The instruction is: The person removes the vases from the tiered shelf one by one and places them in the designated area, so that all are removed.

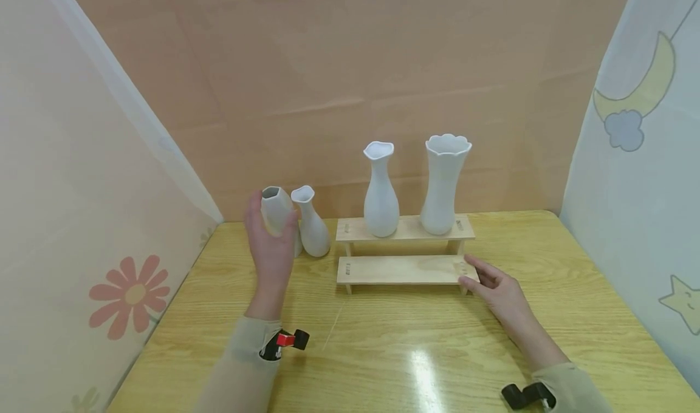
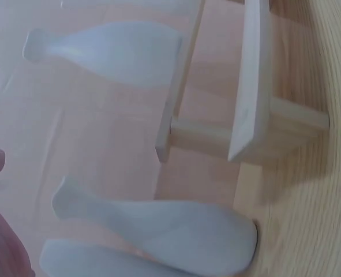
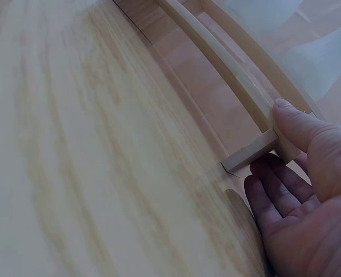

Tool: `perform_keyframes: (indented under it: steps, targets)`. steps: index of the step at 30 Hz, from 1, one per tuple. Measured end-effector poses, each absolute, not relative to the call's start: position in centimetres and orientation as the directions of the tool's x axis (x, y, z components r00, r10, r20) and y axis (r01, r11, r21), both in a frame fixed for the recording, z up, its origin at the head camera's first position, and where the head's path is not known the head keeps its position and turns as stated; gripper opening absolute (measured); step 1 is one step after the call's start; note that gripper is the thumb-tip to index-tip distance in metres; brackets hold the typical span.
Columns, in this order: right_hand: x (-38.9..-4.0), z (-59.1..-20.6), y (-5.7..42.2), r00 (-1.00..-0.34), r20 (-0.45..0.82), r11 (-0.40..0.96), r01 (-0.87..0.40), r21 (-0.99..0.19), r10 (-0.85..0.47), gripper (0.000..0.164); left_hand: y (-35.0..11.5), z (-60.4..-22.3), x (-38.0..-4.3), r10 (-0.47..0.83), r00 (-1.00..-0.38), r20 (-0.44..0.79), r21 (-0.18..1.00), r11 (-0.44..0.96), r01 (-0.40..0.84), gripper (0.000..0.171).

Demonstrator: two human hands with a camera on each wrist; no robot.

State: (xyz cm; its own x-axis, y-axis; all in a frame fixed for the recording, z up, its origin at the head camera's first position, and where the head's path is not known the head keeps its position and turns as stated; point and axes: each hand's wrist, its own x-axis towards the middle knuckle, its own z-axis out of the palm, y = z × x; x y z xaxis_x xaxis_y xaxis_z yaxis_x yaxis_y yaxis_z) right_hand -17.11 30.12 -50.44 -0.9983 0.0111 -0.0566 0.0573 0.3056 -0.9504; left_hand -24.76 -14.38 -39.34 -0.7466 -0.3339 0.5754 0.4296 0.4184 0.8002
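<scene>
My left hand (image 1: 272,252) is raised at a white faceted vase (image 1: 277,209), thumb and fingers spread to either side of it. In the left wrist view, only a thumb and part of the palm show at the left edge, apart from the vases. A slimmer white vase (image 1: 314,231) with a wavy lip stands close beside the faceted one. My right hand (image 1: 505,300) holds the right end of a two-step wooden rack (image 1: 404,270). Its thumb (image 3: 300,127) lies on the lower board's end, with curled fingers below.
On the rack's upper step stand a narrow-necked white vase (image 1: 381,203) and a wider white vase (image 1: 442,188) with a scalloped rim. The wooden table (image 1: 372,346) ends at a draped pink backdrop (image 1: 350,97), with patterned curtains on both sides.
</scene>
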Motion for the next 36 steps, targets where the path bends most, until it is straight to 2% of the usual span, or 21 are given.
perform_keyframes:
  steps: [8, 15, 19, 25, 36]
  targets:
    - [-17.1, -50.5, 30.1, -0.998, -0.063, 0.292, 0.062, -0.954, 0.007, 0.079, -11.0, -38.4, -23.4, -0.208, -0.733, 0.647, 0.733, 0.432, 0.525, 0.082]
    - [-17.1, -50.6, 30.1, -0.998, -0.061, 0.293, 0.061, -0.954, 0.01, 0.079, -7.4, -37.2, -22.3, -0.138, -0.797, 0.588, 0.786, 0.333, 0.521, 0.081]
    - [-17.1, -50.5, 30.0, -0.998, -0.06, 0.293, 0.061, -0.954, 0.015, 0.079, -5.7, -36.9, -22.2, -0.082, -0.797, 0.598, 0.773, 0.32, 0.548, 0.08]
    - [-17.0, -50.4, 30.0, -0.998, -0.062, 0.289, 0.064, -0.955, 0.015, 0.079, -3.5, -36.2, -22.7, -0.039, -0.767, 0.641, 0.739, 0.3, 0.603, 0.075]
    - [-17.2, -50.7, 30.1, -0.998, -0.067, 0.311, 0.07, -0.948, 0.023, 0.081, -0.6, -35.1, -25.0, -0.028, -0.813, 0.582, 0.78, 0.301, 0.548, 0.071]
